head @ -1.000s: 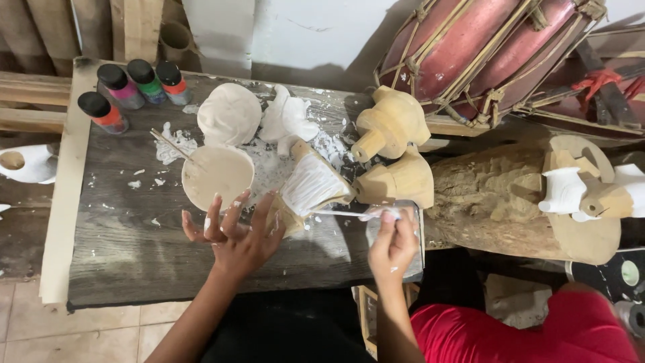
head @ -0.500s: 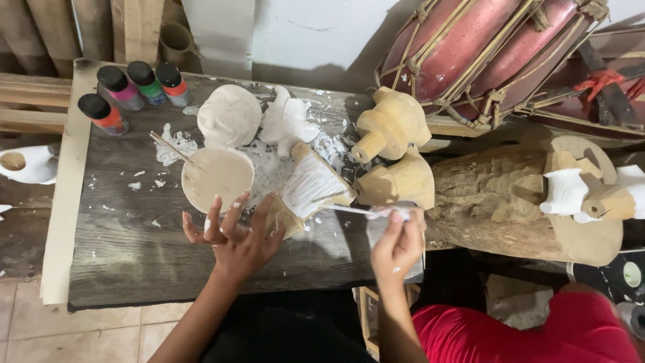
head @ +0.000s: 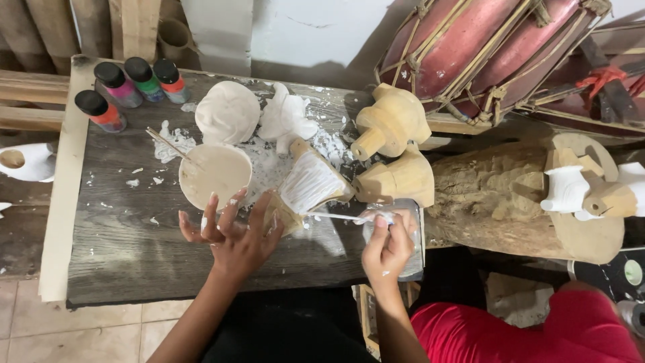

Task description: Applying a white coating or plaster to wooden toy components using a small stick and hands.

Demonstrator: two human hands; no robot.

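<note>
— Where is the brush [head: 310, 183] lying?
— On the desk [head: 127, 249], between both hands, bristles pointing toward the bowl [head: 215, 175]. The left hand [head: 235, 235] is hovering nearer, fingers spread loose; the right hand [head: 388, 245] is pinching a thin stick [head: 332, 216].

We log: left hand [head: 235, 238], fingers spread, steadying a half-whitened wooden figure [head: 306, 188]; right hand [head: 388, 245] pinching a thin brush [head: 336, 216] against it. Just beyond our left fingertips, a bowl of white paint [head: 215, 175]; farther off, paint bottles [head: 127, 87].
</note>
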